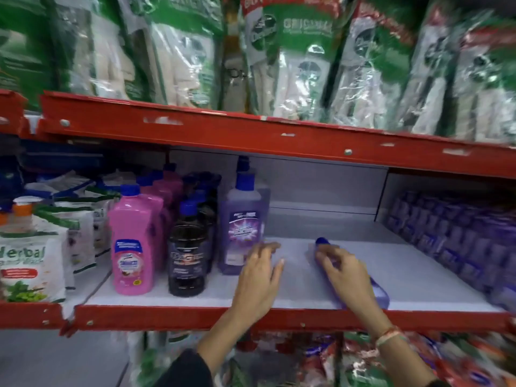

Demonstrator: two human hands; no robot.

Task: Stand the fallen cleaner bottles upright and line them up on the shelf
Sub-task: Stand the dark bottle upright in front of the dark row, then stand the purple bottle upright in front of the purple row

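Observation:
A purple cleaner bottle (377, 292) with a blue cap lies on its side on the white shelf (418, 269), cap pointing to the back. My right hand (344, 270) rests on top of it, fingers curled over its neck. My left hand (261, 277) hovers open over the shelf, fingertips just beside an upright purple bottle (243, 222). To the left of that stand a dark brown bottle (187, 255) and a pink bottle (133, 244), each heading a row running to the back.
A red shelf beam (251, 132) hangs close above, loaded with green-and-white refill pouches (301, 65). Purple packs (458, 238) fill the shelf's right side. Herbal hand-wash pouches (30, 263) stand at far left. A red front lip (167, 317) edges the shelf.

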